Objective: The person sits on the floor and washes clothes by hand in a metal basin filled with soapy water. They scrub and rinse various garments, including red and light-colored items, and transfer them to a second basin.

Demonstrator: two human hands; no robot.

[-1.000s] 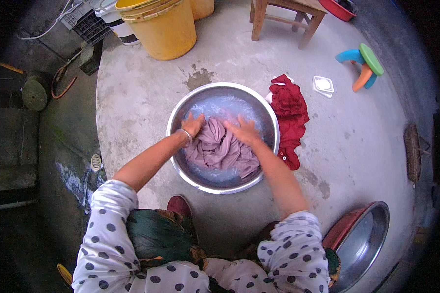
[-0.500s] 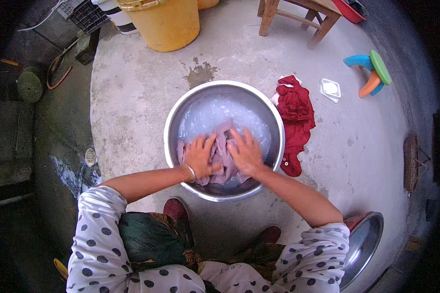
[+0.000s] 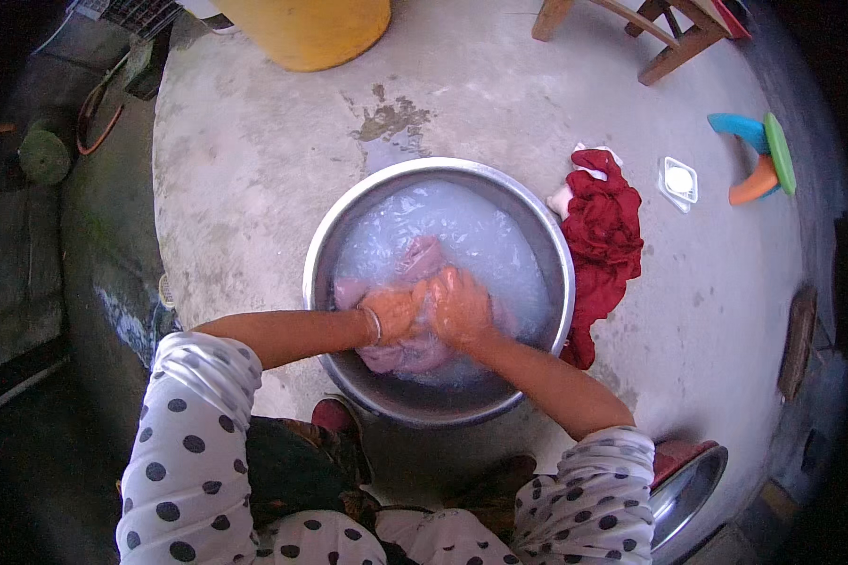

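A round metal basin (image 3: 566, 311) of cloudy, soapy water stands on the floor before me. In it, a wet pinkish-mauve cloth (image 3: 400, 357) lies bunched, partly under the water. My left hand (image 3: 393, 312), with a bracelet at its wrist, is closed on the cloth. Close against it, my right hand (image 3: 460, 307) is a fist gripping cloth too; the part within the fingers is hidden. Just outside the basin's right rim lies a heap of dark red clothing (image 3: 606, 226), with something white at its upper left.
Ahead stand a yellow bucket (image 3: 311, 33) and a wooden stool (image 3: 683, 42). To the right are a white plastic dish (image 3: 678, 181) and a blue, orange and green object (image 3: 775, 155). Another metal basin (image 3: 693, 490) sits at lower right. A wet patch (image 3: 388, 122) marks the concrete.
My hands have gone from spread open over the cloth to closed and drawn together on it. The cloth is now more bunched. The whole view has shifted slightly.
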